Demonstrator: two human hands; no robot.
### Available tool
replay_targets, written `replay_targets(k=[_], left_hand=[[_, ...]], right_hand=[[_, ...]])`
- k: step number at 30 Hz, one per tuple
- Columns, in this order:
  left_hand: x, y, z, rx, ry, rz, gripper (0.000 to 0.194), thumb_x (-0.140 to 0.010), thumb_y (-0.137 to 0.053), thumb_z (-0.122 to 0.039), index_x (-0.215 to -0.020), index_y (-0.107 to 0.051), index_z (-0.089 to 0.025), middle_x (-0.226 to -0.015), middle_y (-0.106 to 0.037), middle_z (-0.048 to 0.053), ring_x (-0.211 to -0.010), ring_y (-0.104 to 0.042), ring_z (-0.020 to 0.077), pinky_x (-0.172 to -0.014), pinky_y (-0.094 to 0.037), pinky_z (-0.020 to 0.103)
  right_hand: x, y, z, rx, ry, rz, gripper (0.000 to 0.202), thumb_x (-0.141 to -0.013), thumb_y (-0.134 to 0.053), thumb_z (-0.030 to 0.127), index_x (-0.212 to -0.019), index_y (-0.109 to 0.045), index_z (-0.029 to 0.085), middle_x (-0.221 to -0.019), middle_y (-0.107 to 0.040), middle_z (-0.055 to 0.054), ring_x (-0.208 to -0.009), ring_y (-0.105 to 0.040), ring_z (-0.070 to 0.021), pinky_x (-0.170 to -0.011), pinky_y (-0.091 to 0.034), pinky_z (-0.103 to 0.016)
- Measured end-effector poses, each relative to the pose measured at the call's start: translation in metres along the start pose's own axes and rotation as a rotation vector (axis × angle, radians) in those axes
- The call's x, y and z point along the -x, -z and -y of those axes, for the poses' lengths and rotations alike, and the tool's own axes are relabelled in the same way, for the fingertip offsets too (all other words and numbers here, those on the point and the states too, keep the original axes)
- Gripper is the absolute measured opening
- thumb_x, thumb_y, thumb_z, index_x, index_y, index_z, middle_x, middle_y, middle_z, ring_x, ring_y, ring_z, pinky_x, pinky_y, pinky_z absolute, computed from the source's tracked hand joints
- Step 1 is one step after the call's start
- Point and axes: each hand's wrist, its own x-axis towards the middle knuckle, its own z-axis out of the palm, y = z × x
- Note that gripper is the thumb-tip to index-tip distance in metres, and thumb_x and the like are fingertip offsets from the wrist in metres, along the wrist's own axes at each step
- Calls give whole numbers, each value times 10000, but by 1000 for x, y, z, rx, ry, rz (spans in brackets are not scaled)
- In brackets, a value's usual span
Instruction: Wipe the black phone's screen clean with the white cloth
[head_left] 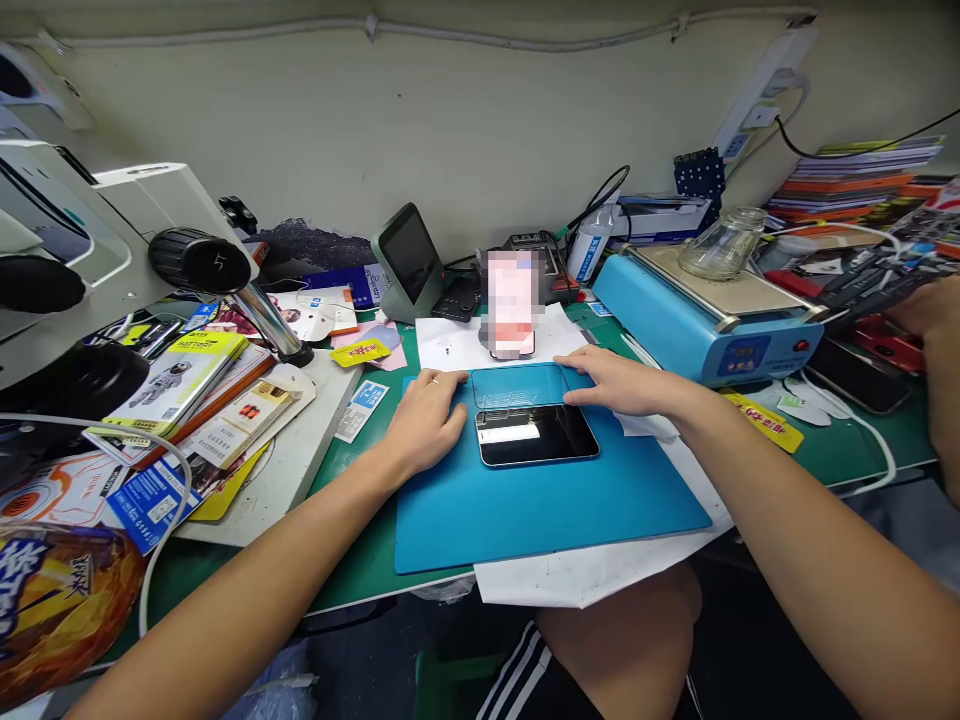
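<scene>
A clear, dark-edged glass screen protector (519, 388) lies flat or just over the blue mat (540, 520); I cannot tell which. My left hand (429, 422) is at its left end, fingers curled and closed, a ring on one finger. At the opposite end, my right hand (616, 382) holds its edge between thumb and forefinger. Directly below the glass, closer to me, a phone (566, 440) with a black screen rests on the mat, reflecting a bright strip. Behind the glass a second phone (513, 300) stands upright, its lit screen blurred.
A blue heating plate machine (697, 320) carries a glass jar (724, 243) at right. Left stand a microscope arm (199, 260), boxes (169, 385) and a snack bag (67, 610). White paper (600, 580) sticks out under the mat. Another person's arm (941, 370) shows far right.
</scene>
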Motion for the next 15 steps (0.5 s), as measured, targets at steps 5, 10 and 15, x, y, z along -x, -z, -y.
replay_targets(k=[5, 10, 15], left_hand=[[-1, -1, 0, -2, -24, 9, 446, -955, -440, -205, -1394, -512, -170, -1354, -625, 130, -1314, -487, 303, -1088, -438, 522], [0, 1, -3, -5, -48, 24, 445, -961, -437, -207, -1398, -511, -165, -1333, -639, 133, -1298, -500, 308, -1090, -428, 536], [0, 3, -5, -4, -42, 27, 443, -968, -430, -223, -1400, -510, -163, -1330, -642, 136, -1298, -506, 309, -1082, -436, 522]], right_hand=[[-13, 18, -10, 25, 40, 178, 846, -749, -677, 553, -1515, -486, 250, -1517, -517, -133, -1385, -486, -400, -1048, -493, -475], [-25, 18, -7, 53, 21, 209, 847, -708, -701, 561, -1479, -492, 278, -1484, -507, -148, -1310, -542, -416, -964, -539, -517], [-28, 15, -6, 55, 47, 193, 815, -685, -711, 565, -1424, -516, 282, -1417, -532, -139, -1241, -581, -404, -945, -541, -516]])
